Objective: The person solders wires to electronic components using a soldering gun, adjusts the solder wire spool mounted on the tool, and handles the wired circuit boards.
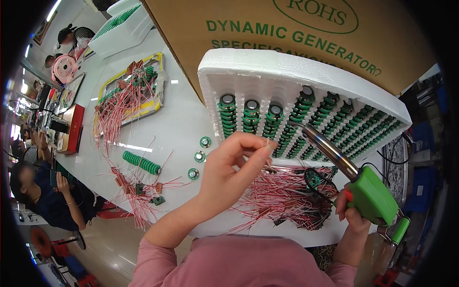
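My left hand is raised in front of the white foam tray, thumb and forefinger pinched on a thin pale wire. My right hand grips a green soldering gun with a long metal barrel; its bent tip reaches toward the foam tray's cells. Rows of small round green speakers stand stacked in the foam tray. Below both hands a heap of red and white wires with small circuit boards spreads over the table.
A large cardboard box stands behind the tray. Loose speakers, a green speaker stack and a yellow-edged tray of wired parts lie to the left. A black cable hangs at right. Other people sit at far left.
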`<action>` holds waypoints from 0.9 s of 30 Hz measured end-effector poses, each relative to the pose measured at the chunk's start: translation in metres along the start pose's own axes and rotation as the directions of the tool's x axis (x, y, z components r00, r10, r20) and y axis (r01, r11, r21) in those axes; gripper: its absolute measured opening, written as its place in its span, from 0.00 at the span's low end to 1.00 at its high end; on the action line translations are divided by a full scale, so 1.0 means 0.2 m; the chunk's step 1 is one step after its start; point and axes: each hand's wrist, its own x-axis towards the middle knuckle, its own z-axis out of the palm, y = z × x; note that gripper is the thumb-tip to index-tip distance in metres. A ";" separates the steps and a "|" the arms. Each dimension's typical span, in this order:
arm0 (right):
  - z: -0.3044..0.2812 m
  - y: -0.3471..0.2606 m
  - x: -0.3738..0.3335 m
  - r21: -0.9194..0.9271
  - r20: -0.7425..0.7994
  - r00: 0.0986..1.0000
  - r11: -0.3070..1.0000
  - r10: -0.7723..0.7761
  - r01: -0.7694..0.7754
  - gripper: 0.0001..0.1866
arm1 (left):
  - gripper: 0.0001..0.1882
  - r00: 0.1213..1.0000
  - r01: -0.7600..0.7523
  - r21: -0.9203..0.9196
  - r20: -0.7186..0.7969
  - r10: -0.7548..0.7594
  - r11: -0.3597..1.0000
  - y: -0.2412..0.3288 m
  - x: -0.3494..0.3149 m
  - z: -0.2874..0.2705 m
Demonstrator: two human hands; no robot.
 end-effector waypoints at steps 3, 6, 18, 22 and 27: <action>0.01 0.02 0.00 -0.003 -0.002 1.000 1.000 -0.020 0.020 0.31 | 0.04 0.956 0.292 -0.257 0.101 -0.275 0.921 0.05 0.04 0.04; 0.01 0.02 0.01 0.009 0.000 1.000 1.000 -0.024 0.024 0.31 | 0.05 0.913 0.409 -0.349 0.139 -0.385 0.843 0.06 0.09 0.05; 0.00 0.03 0.06 0.012 -0.003 1.000 1.000 0.018 -0.018 0.32 | 0.07 0.846 0.509 -0.549 0.174 -0.504 0.663 0.03 0.14 0.05; 0.00 0.03 0.06 0.019 0.001 1.000 1.000 0.018 -0.018 0.32 | 0.07 0.846 0.504 -0.567 0.170 -0.506 0.651 0.03 0.14 0.05; 0.00 0.03 0.06 0.014 0.008 1.000 1.000 0.024 -0.024 0.32 | 0.08 0.836 0.515 -0.583 0.180 -0.518 0.628 0.04 0.14 0.04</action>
